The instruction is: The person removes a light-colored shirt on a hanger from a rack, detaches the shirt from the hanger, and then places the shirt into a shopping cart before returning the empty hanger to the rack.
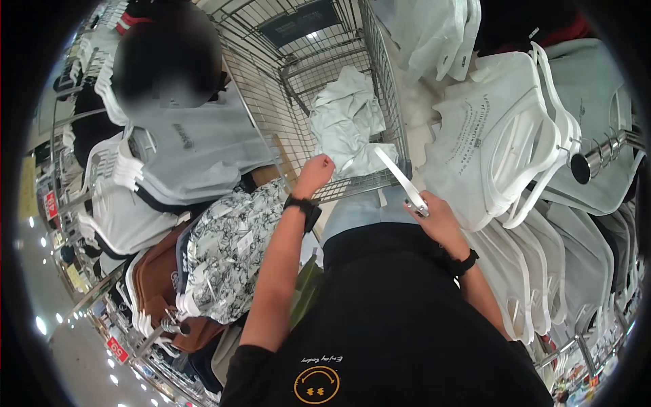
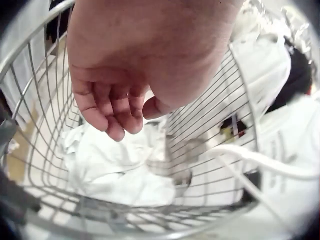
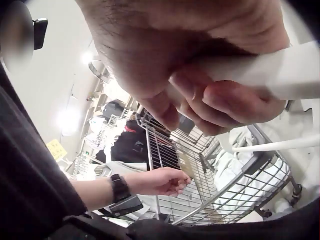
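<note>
My left hand (image 1: 314,176) hangs over the near end of a wire shopping cart (image 1: 388,61), its fingers loosely curled. Nothing is between those fingers (image 2: 116,131) in the left wrist view. A crumpled pale garment (image 1: 347,112) lies in the cart beyond the hand. With my right hand (image 1: 437,220) I grip a white clothes hanger (image 1: 399,173) at the cart's near right corner. The right wrist view shows fingers (image 3: 225,97) curled round the hanger's thick white bar (image 3: 292,72). No garment hangs on the visible part of it.
On the right, pale shirts (image 1: 468,129) hang on white hangers from a metal rack arm (image 1: 607,154). Grey shirts (image 1: 196,136) and a black-and-white patterned shirt (image 1: 234,244) hang on the left. A person (image 1: 169,61) stands beyond the left rack. Red price signs (image 1: 116,349) mark the racks.
</note>
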Demonstrator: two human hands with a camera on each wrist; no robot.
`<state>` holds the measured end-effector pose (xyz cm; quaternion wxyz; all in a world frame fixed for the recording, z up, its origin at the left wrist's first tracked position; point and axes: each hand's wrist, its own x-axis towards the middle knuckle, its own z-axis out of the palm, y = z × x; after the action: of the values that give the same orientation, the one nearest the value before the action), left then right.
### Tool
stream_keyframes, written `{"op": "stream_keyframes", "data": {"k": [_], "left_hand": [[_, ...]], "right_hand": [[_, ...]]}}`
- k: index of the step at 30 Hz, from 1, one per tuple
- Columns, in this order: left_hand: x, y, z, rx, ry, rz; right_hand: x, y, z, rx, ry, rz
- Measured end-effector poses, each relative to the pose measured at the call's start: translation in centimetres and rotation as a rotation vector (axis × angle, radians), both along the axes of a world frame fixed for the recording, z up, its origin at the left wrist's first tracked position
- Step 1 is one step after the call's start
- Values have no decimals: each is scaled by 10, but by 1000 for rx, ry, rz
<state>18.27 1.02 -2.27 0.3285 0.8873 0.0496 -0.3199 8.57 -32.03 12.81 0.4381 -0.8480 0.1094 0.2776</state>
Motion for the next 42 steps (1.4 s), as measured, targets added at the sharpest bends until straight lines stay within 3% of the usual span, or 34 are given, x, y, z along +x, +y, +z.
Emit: {"op": "stream_keyframes", "data": {"k": [2, 4, 6, 8, 9, 10, 12, 13, 16, 18, 20, 23, 27, 29, 33, 36, 38, 42], "left_hand": [[26, -3, -32, 68, 22, -46], [42, -11, -65, 417, 201, -255], [47, -24, -103, 383, 279, -307], [44, -39, -147, 0, 205, -372], [54, -62, -94, 174, 286, -348], [54, -72, -104, 156, 298, -348], [42, -85, -138, 425, 179, -495], [27, -91, -170, 511, 58, -400], [40, -85, -189, 372, -2, -318], [54, -69, -190, 320, -175, -240], [64, -43, -211, 155, -82, -33], [91, -3, -179, -99, 117, 177], [95, 17, -180, -68, 120, 401], [102, 1, -145, -261, 257, 759], [104, -6, -57, -578, 50, 585], [92, 6, 6, -715, -176, 641], [84, 24, 48, -689, -202, 535], [55, 36, 115, -754, -260, 617]], "right_hand": [[2, 3, -2, -8, -39, -30], [4, 9, -3, -26, -72, -48], [8, 15, -1, 22, 25, -117], [13, 26, 1, -19, 59, -160], [15, 31, -1, -21, 67, -158], [17, 35, -3, -22, 76, -160], [26, 49, -2, -87, 114, -164], [31, 56, -1, -134, 139, -174], [44, 72, 2, -126, 167, -187], [43, 76, -4, -129, 197, -200], [39, 77, -10, -141, 250, -193], [47, 84, -7, -132, 243, -204], [44, 84, -18, -165, 166, -100], [44, 86, -23, -182, 107, -42], [38, 79, -25, -180, 41, -1], [24, 62, -27, -130, -85, -8], [14, 54, -21, -92, -61, -46], [-23, 35, -25, 26, -120, -120]]}}
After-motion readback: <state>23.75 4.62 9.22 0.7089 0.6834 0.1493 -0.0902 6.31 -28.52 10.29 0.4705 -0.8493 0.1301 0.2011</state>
